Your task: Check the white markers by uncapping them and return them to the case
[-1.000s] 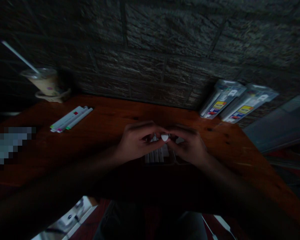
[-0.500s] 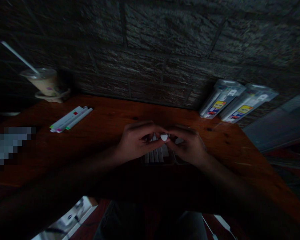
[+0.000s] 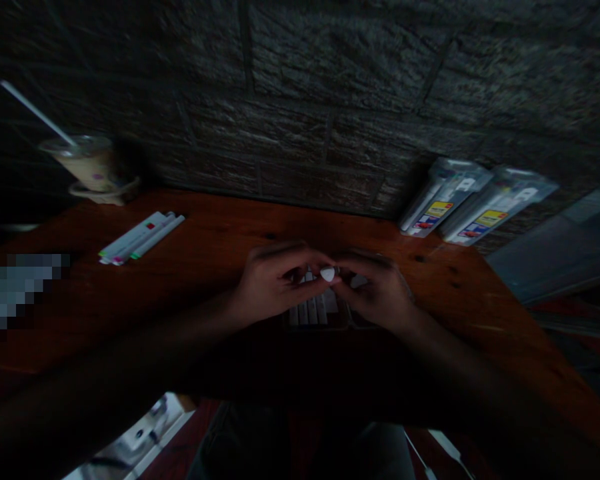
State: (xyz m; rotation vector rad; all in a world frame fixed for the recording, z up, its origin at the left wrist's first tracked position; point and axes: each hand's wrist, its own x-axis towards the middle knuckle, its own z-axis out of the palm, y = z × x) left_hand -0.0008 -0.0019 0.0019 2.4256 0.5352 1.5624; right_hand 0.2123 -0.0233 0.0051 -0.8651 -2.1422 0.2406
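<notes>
A white marker [image 3: 327,274] is pinched between the fingers of my left hand [image 3: 273,280] and my right hand [image 3: 380,287], its rounded three-sided end facing me. The rest of its length is hidden. Both hands are closed, their fingertips meeting around it. Under them lies an open clear plastic case [image 3: 349,325], partly covered by the hands. Several white markers [image 3: 307,312] rest side by side in its left half.
On the wooden table [image 3: 220,220], a few white markers [image 3: 143,237] with coloured ends lie at the left. Behind them a drink cup [image 3: 87,163] with a straw sits in a holder. Two clear marker cases [image 3: 427,200] stand by the stone wall [image 3: 290,100] at the right.
Almost nothing differs. The white marker's end has shifted very slightly to the left between my fingers; both hands keep their place.
</notes>
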